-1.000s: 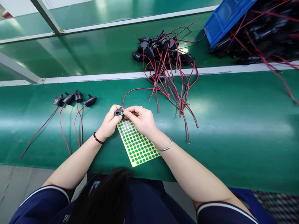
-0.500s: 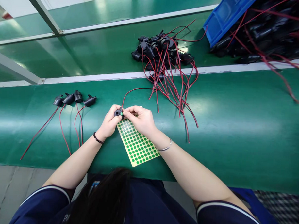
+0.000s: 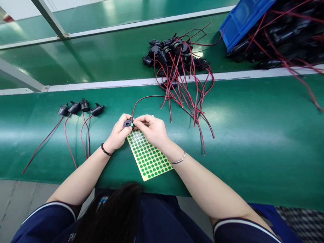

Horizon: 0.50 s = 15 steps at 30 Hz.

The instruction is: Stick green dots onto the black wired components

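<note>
My left hand is closed around a small black round part with a hole in its face, perhaps a small water pump. A red-and-black wire runs from it toward the pile behind. Against the edge of its face sits a green dot sticker. The thumb and forefinger of my right hand pinch together at that sticker. Beneath both hands lies a yellowish sheet of green dot stickers, partly covered by my right hand and wrist.
Several black wired parts stand in a row on the green bench at left. A tangled pile of similar parts lies behind my hands, wires trailing forward. At the back right, a tilted blue bin is beside many more. Metal posts rise at left.
Almost nothing differs. The black part has shifted very slightly in my left hand, and both hands stay in the same place.
</note>
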### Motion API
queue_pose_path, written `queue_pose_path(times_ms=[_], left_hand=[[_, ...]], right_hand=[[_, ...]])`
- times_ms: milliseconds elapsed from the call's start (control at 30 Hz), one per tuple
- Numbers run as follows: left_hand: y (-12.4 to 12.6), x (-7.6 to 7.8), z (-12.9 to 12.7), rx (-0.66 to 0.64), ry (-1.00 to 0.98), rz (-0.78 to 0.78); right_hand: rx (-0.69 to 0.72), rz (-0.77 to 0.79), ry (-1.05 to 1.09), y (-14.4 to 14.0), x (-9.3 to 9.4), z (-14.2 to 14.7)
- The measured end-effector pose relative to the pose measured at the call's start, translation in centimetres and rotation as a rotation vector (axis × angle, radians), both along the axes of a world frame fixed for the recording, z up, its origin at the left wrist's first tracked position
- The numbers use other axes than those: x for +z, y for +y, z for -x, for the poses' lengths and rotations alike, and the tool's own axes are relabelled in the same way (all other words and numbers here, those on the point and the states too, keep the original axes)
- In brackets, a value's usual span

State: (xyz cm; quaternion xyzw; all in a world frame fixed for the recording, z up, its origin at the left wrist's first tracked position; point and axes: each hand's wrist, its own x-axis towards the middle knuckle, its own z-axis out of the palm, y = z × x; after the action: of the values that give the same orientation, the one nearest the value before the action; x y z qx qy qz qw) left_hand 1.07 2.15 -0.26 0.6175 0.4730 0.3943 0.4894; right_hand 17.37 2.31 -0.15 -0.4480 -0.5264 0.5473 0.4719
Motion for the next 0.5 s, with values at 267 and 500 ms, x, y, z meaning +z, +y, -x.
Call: queue_pose_path(times_ms=[267, 500], left_hand=[[-0.4, 0.4, -0.9, 0.049, -0.019, -0.042], [0.9, 6.4, 4.0, 0.529, -0.094, -0.534]], right_hand=[[-0.089, -0.035, 0.015, 0.0, 0.0, 0.0], [-0.318, -0.121, 0.019, 0.6, -0.5, -0.5]])
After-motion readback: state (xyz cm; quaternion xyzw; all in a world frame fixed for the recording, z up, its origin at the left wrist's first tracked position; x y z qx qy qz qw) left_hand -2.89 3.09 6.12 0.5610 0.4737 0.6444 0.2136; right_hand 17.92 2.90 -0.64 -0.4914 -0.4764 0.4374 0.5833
